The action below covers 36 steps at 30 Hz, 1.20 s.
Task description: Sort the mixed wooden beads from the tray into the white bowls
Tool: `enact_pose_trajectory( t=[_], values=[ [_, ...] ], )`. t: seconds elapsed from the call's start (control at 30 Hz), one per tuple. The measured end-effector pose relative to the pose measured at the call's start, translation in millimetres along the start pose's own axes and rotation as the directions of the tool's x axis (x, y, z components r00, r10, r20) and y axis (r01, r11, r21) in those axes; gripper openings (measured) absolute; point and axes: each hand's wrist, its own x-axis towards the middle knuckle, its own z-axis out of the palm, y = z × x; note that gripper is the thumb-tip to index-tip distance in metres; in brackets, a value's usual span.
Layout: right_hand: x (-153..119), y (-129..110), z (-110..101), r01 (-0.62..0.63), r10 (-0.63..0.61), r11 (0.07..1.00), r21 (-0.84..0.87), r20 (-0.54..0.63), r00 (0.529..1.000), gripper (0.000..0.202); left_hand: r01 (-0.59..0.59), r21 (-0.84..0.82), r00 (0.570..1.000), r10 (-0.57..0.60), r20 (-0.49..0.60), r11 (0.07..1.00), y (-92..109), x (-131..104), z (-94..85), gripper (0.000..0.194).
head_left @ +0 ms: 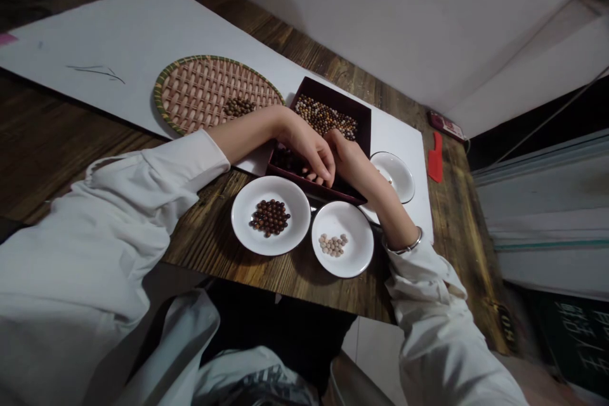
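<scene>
Both hands reach into a dark red box (364,124) that holds many mixed brown, tan and pale beads (326,117). My left hand (307,143) bends down over the near part of the box, its fingers curled and the tips low inside. Close against it, my right hand (352,162) is also curled, its fingertips hidden behind the left hand and in shadow. Whatever either hand pinches does not show. Just in front of the box, a white dish (242,219) holds dark brown beads (270,217); beside it a smaller white dish (359,250) holds pale beads (333,245).
A round woven tray (190,92) with a small heap of brownish beads (239,106) lies left of the box. Another white dish (404,181) is partly behind my right forearm. A red comb-like piece (434,158) and a phone-like object (446,125) lie at the table's right.
</scene>
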Motion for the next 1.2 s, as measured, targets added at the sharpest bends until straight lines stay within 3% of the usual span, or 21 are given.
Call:
enact_pose_trajectory(
  t=[0.2, 0.33, 0.5, 0.63, 0.97, 1.2],
  values=[
    [0.5, 5.0, 0.7, 0.034, -0.025, 0.992, 0.126, -0.076, 0.997, 0.002, 0.014, -0.005, 0.999, -0.013, 0.033, 1.000, -4.5, 2.6, -1.6, 0.029],
    [3.1, 11.9, 0.9, 0.059, -0.033, 0.977, 0.205, -0.124, 0.992, 0.002, -0.026, -0.010, 0.997, 0.026, -0.072, 1.000, -8.1, 4.6, -1.2, 0.033],
    [6.8, 16.3, -2.0, -0.066, 0.087, 0.970, 0.236, -0.082, 0.993, 0.016, -0.017, -0.011, 0.993, 0.015, -0.118, 1.000, -10.9, 7.9, -1.7, 0.034],
    [6.9, 15.0, -5.1, -0.128, 0.150, 0.949, 0.290, -0.055, 0.987, 0.017, -0.075, -0.005, 0.993, 0.074, -0.093, 0.997, -12.6, 10.0, -3.1, 0.028],
    [4.0, 10.4, -7.9, -0.108, 0.154, 0.929, 0.354, -0.102, 0.983, 0.013, -0.055, -0.115, 0.999, 0.054, -0.010, 0.992, -17.5, 13.4, -6.7, 0.029],
    [5.2, 8.0, -9.1, -0.154, 0.200, 0.909, 0.387, -0.080, 0.977, 0.016, 0.024, -0.125, 0.989, -0.042, -0.141, 0.992, -14.8, 14.0, -7.2, 0.030]
  ],
)
